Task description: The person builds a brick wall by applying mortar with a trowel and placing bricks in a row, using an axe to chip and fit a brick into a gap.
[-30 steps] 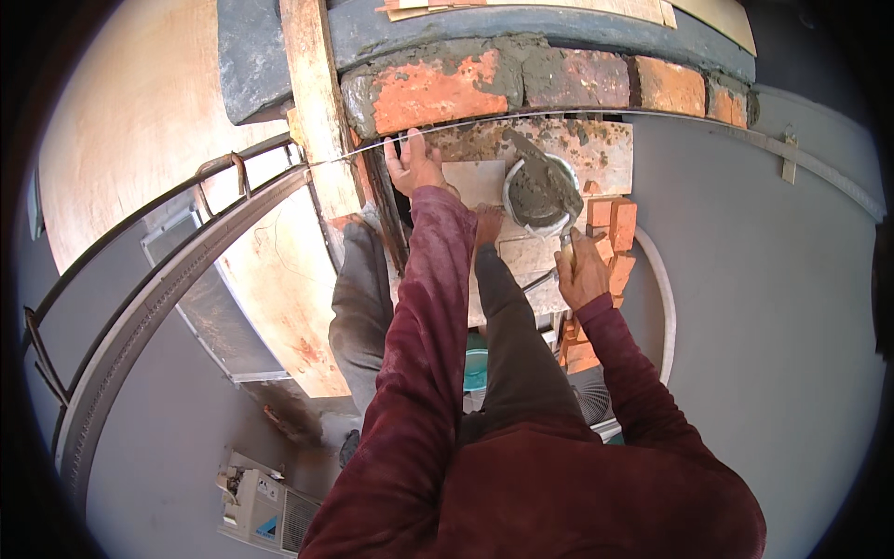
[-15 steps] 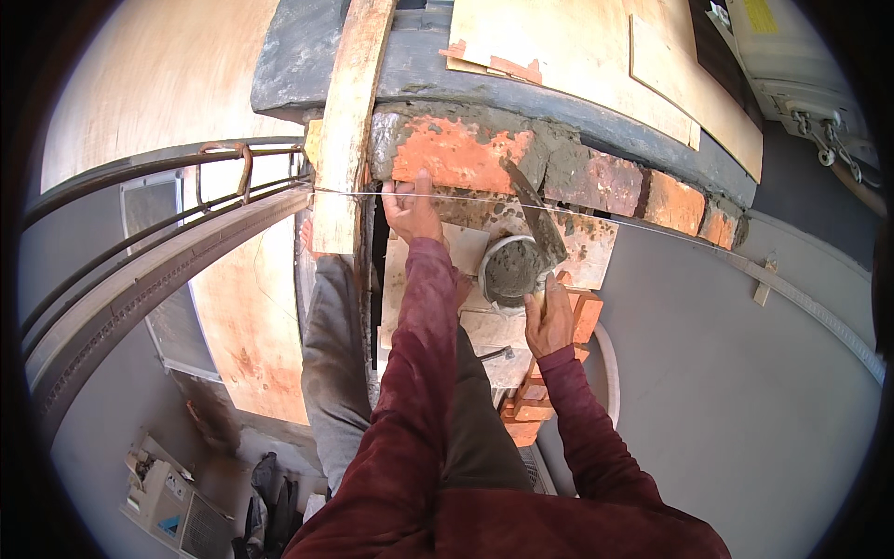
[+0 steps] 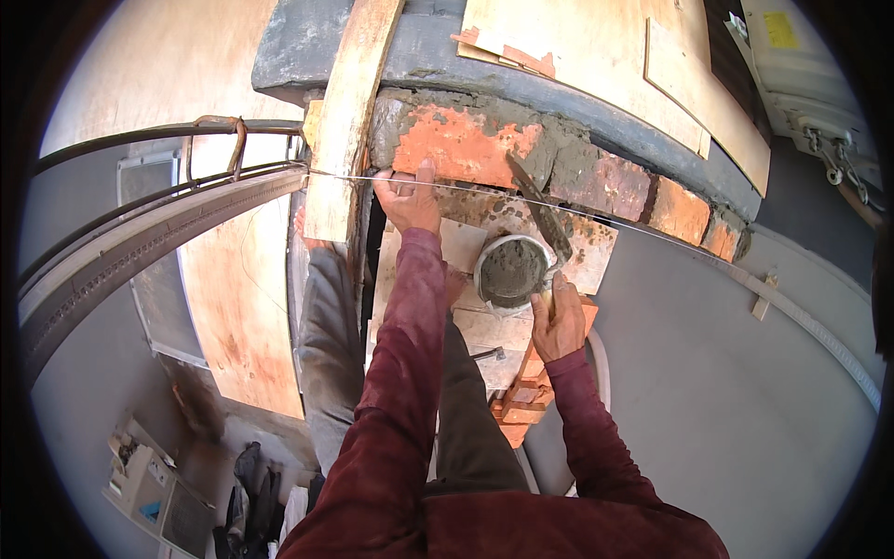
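My right hand (image 3: 559, 319) grips the handle of a trowel (image 3: 540, 210). The narrow, mortar-stained blade points up and left, its tip at the front edge of the brick course. Just left of that hand sits a white bucket (image 3: 512, 270) of grey wet mortar. My left hand (image 3: 410, 197) is at the near edge of an orange brick (image 3: 452, 144) smeared with mortar. Its thumb touches the brick while its other fingers, partly bent, stand apart to the left. A taut string (image 3: 480, 189) runs along the front of the course, past my left fingers.
An upright wooden board (image 3: 346, 121) stands at the course's left end. More bricks (image 3: 680, 207) continue rightward. Plywood sheets (image 3: 577, 56) lie beyond a dark grey ledge (image 3: 419, 56). Loose bricks (image 3: 521, 396) are stacked below the bucket. A curved rail (image 3: 158, 210) is at left.
The view has shifted slightly. Both hands keep nearly the same places, the left against the orange brick and the right on the trowel, whose blade still leans at the course's edge.
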`<state>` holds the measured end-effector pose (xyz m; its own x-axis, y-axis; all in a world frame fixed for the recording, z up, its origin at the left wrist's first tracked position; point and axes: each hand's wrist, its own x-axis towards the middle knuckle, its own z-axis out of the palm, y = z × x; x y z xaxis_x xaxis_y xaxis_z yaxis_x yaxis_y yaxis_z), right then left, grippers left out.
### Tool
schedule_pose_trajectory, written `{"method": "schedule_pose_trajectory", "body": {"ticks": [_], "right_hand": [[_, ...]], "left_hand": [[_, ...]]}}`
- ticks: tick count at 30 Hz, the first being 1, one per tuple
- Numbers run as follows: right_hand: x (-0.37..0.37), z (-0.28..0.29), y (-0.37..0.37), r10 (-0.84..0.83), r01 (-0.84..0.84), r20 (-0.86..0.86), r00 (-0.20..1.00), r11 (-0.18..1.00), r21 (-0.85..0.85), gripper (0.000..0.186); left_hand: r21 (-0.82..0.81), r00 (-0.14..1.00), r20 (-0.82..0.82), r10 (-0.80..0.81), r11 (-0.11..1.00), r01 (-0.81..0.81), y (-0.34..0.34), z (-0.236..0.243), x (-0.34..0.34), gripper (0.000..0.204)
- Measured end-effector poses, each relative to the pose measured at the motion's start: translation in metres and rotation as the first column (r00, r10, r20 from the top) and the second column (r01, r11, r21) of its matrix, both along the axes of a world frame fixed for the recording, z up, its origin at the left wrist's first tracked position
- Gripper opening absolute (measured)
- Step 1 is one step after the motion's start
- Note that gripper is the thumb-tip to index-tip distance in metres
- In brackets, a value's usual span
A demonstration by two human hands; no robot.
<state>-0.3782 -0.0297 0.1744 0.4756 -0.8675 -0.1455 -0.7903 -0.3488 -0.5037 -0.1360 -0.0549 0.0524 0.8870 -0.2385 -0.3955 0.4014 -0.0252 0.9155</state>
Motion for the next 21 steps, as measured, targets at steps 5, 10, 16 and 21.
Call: {"method": "schedule_pose_trajectory", "body": {"ticks": [5, 10, 16, 21], "right_hand": [[0.038, 0.016, -0.018, 0.091, -0.088, -0.124, 0.988, 0.996, 0.030, 0.039], [0.076, 0.010, -0.044, 0.241, -0.254, -0.111, 0.964, 0.959, -0.126, 0.041], [0.114, 0.020, -0.043, 0.239, -0.231, -0.061, 0.969, 0.967, 0.111, 0.045], [0.083, 0.025, -0.012, 0.196, -0.173, -0.086, 0.977, 0.959, 0.223, 0.045]], "left_hand": [[0.029, 1.000, 0.008, -0.005, 1.000, 0.005, 0.001, -0.002, 0.001, 0.056], [-0.003, 0.996, 0.051, -0.076, 0.997, 0.076, 0.009, -0.014, -0.005, 0.061], [-0.146, 0.990, -0.057, -0.133, 0.982, 0.123, 0.021, -0.015, -0.002, 0.046], [-0.003, 0.949, -0.010, -0.316, 0.949, 0.316, 0.045, -0.023, 0.015, 0.038]]}}
